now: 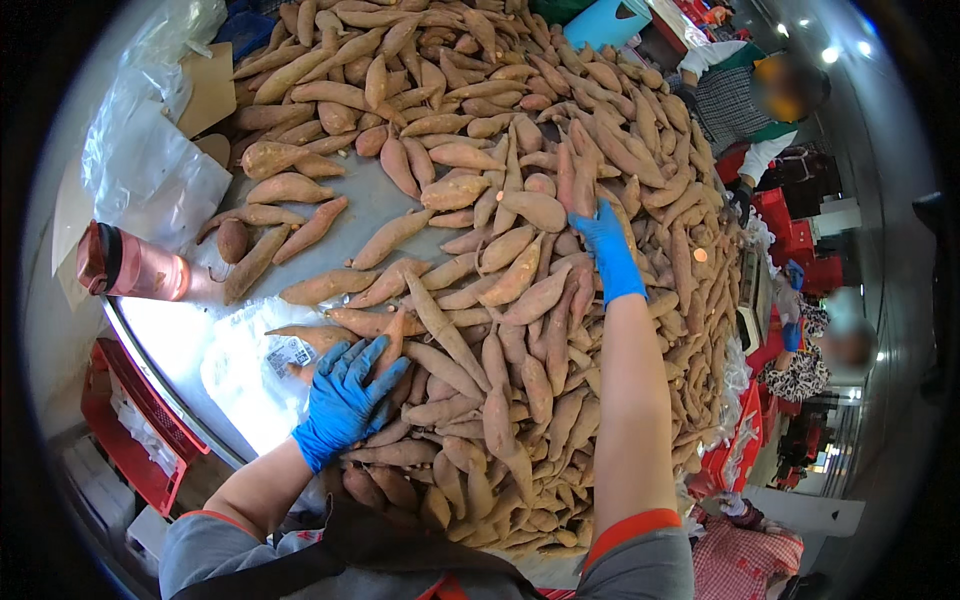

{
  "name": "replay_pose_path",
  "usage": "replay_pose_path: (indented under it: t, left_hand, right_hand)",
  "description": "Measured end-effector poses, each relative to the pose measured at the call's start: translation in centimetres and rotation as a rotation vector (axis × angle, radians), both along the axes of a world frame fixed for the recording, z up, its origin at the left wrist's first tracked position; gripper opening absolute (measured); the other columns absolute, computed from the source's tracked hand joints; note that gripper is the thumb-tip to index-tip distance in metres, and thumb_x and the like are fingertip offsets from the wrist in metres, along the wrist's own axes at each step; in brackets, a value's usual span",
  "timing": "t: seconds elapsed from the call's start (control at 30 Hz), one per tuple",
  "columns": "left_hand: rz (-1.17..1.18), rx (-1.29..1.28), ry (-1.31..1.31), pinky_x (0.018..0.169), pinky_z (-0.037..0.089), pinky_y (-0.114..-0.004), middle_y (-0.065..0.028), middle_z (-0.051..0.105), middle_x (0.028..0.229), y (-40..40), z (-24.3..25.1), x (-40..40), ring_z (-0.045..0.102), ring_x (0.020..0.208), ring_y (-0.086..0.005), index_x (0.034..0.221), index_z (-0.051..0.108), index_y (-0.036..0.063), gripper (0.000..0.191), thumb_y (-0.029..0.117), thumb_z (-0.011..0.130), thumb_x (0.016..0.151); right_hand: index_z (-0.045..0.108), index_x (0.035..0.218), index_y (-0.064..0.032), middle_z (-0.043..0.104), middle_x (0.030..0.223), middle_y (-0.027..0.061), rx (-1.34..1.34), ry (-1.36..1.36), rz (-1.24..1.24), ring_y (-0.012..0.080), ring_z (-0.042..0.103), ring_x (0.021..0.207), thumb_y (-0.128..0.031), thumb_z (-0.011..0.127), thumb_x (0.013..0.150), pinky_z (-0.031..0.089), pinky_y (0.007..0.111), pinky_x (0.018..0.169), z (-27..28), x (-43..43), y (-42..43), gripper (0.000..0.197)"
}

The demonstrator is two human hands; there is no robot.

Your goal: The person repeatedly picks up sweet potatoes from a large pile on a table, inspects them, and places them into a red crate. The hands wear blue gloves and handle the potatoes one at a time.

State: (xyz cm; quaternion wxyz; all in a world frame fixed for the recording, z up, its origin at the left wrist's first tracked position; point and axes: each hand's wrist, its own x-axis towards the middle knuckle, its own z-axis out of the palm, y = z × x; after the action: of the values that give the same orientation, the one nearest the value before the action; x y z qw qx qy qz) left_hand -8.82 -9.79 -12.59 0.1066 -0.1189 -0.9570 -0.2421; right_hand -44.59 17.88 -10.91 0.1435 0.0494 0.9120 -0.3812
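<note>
Sweet potatoes (517,277) lie in a large heap across a metal table (337,225). My left hand (349,394), in a blue glove, rests at the near left edge of the heap, its fingers on a small orange-brown sweet potato (391,341); whether it grips it I cannot tell. Beside it a clear plastic bag (247,367) with a printed label lies on the table, partly over or around a few roots. My right hand (609,247), also gloved in blue, reaches out over the middle of the heap. Its fingertips touch a reddish sweet potato (583,184), and its grip is partly hidden.
A pink drink bottle (142,262) lies at the table's left, below crumpled clear plastic (150,165) and cardboard (206,86). A red crate (135,427) stands beyond the left edge. At the top is a light blue container (607,22). Several people work along the right side.
</note>
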Motion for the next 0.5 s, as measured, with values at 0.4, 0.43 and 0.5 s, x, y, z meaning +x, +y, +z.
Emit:
replay_pose_path:
  t: [0.4,0.43,0.5]
  left_hand:
    - [-0.022,0.001,0.019,0.091,0.034,-0.047,-0.0174,0.042,0.127,0.1,0.2,-0.1,0.046,0.106,-0.0354,0.122,0.048,0.0165,0.061,0.021,0.062,0.063]
    - [-0.026,0.007,0.018,0.091,0.034,-0.047,-0.0173,0.041,0.127,0.1,0.3,-0.1,0.046,0.106,-0.0354,0.122,0.048,0.0166,0.061,0.021,0.062,0.063]
    - [-0.009,-0.021,-0.012,0.092,0.034,-0.046,-0.0162,0.04,0.129,0.1,0.5,0.0,0.044,0.109,-0.0329,0.123,0.047,0.0162,0.061,0.023,0.063,0.064]
  right_hand:
    - [0.042,0.117,0.003,0.058,0.088,0.0121,-0.324,-0.11,-0.161,0.0158,0.053,0.059,-0.015,0.071,0.071,0.044,0.027,0.048,3.6,2.3,-0.1,0.057]
    - [0.043,0.115,0.0018,0.058,0.091,0.0131,-0.381,-0.187,-0.173,0.0168,0.054,0.061,-0.014,0.072,0.071,0.046,0.027,0.05,5.1,3.9,-0.4,0.054]
    - [0.046,0.107,-0.0001,0.056,0.079,0.0081,-0.549,-0.131,-0.228,0.0113,0.044,0.049,-0.011,0.071,0.072,0.037,0.025,0.041,6.4,7.9,-1.5,0.045]
